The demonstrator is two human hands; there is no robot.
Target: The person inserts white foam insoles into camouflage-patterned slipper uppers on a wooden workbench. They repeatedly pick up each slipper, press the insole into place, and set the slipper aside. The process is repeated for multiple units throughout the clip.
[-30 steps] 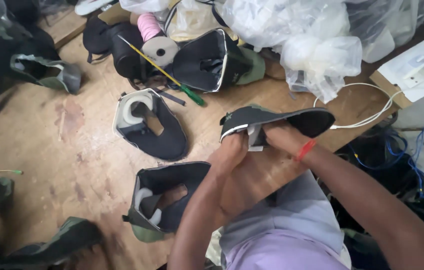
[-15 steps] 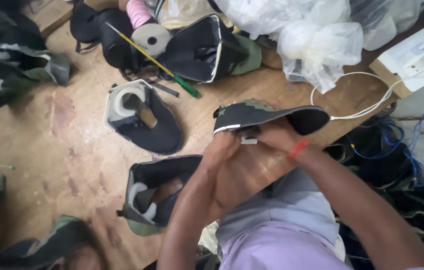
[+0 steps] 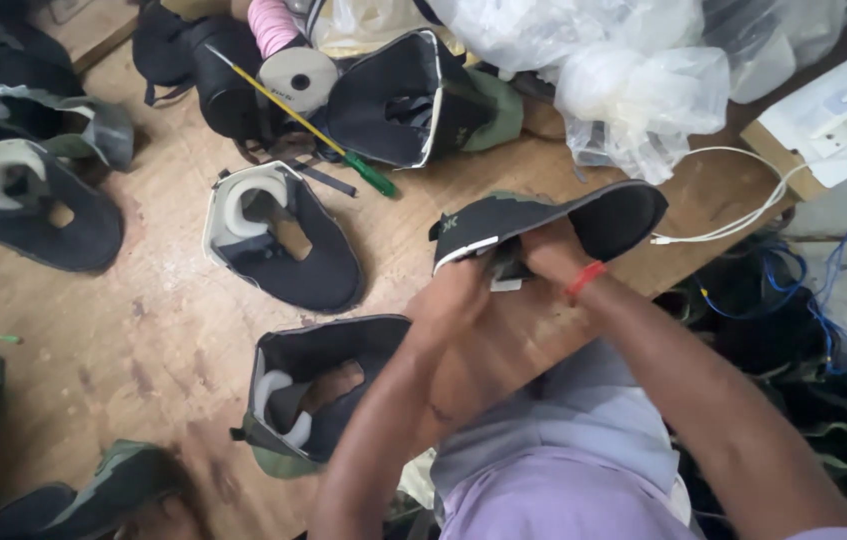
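Since the earlier frames, both hands and the shoe piece they hold have shifted slightly up and right of the frame's centre, as the view drifted. Held above the counter (image 3: 123,330), the black shoe upper (image 3: 543,222) lies with its long axis running from lower left to upper right, toe end toward the right. Underneath its middle, the left hand (image 3: 458,295) grips from the lower left, fingers closed on the near edge. Beside it, the right hand (image 3: 548,250), with a red band at the wrist, clasps from the right, fingers curled under and mostly hidden. Both hands meet at the piece's underside. On the counter below left lies another shoe upper (image 3: 318,385), open side up.
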